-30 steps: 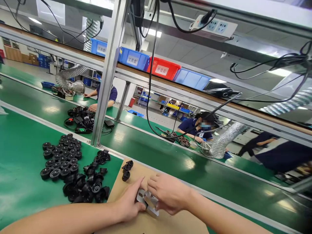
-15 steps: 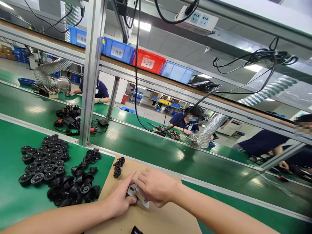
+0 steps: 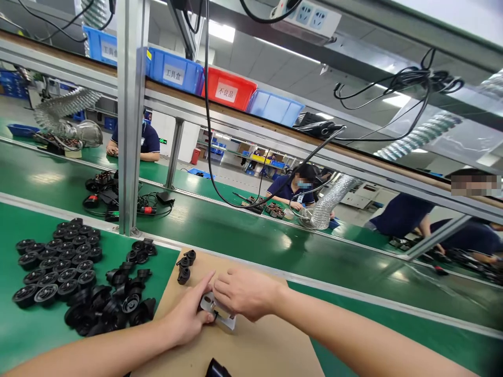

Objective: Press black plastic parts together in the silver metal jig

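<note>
A silvery metal block-like fixture (image 3: pixel 226 320) rests on a brown board (image 3: pixel 271 351) in front of me. My left hand (image 3: pixel 188 313) grips its left side, thumb and fingers around it. Over its upper right side, my right hand (image 3: pixel 244 292) has its fingers curled down; whatever the fingertips hold is hidden. A small dark bit shows on the fixture between the hands. Several small black parts (image 3: pixel 184 269) stand at the board's top left corner. A black cylindrical part (image 3: pixel 217 368) lies at the bottom edge of the view.
Many round black caps (image 3: pixel 47 293) and curved black pieces (image 3: pixel 106 309) cover the green bench at left. A metal post (image 3: pixel 131 131) rises behind them. Blue bins and a red bin (image 3: pixel 228 90) stand on the overhead shelf. A cable hangs down. People work across the bench.
The camera view has shifted slightly, so the scene sits further left. Both hands remain at the fixture, with the right fingers slightly moved over it.
</note>
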Demonstrator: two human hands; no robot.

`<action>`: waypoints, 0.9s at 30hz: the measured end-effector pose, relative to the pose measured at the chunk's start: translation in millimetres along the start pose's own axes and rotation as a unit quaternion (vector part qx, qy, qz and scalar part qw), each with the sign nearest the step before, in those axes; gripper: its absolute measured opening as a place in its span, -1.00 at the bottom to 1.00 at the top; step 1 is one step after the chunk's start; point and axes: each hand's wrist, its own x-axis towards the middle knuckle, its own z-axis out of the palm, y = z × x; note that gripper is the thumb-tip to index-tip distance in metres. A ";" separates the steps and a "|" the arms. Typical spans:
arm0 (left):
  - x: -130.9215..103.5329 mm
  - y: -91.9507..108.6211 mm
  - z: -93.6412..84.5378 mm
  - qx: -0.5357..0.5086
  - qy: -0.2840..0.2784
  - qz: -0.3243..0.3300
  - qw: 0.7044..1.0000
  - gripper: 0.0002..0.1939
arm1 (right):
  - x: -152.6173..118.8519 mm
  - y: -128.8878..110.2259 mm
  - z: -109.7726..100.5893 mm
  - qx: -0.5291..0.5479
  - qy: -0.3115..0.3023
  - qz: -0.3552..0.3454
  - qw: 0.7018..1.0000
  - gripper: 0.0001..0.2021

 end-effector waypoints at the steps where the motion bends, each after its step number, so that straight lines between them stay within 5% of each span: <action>1: 0.3 0.9 0.5 0.007 0.003 -0.004 1.000 0.05 | 3.5 1.8 2.2 0.010 -0.004 -0.007 1.000 -0.68; 3: 0.8 2.3 0.7 0.009 0.004 -0.002 1.000 0.07 | 12.5 -1.4 2.9 0.043 -0.010 0.035 0.998 -0.58; 7: 0.6 1.4 -2.1 0.003 0.001 0.023 1.000 0.08 | 26.4 -24.3 -7.9 0.094 -0.061 0.229 0.967 -0.60; 10: 0.4 -3.1 -4.3 -0.024 -0.007 0.032 0.999 0.06 | 21.9 -35.1 -15.2 0.081 -0.059 0.276 0.956 -0.57; 13: 1.2 -9.0 -3.8 -0.049 -0.013 0.036 0.998 0.07 | 3.9 -28.6 -13.3 0.042 -0.012 0.203 0.978 -0.49; 18: 4.2 -14.9 -1.2 -0.066 -0.030 0.039 0.997 0.09 | -15.6 2.7 0.7 -0.053 0.043 -0.061 0.996 -0.62; 22: 4.8 -11.8 -1.9 -0.019 -0.011 0.022 1.000 0.09 | -0.9 21.7 1.8 -0.047 0.001 -0.142 0.989 -0.56; 27: 1.6 -6.6 -0.5 -0.004 0.006 -0.006 1.000 0.01 | 14.3 30.1 0.1 -0.013 -0.022 -0.180 0.983 -0.73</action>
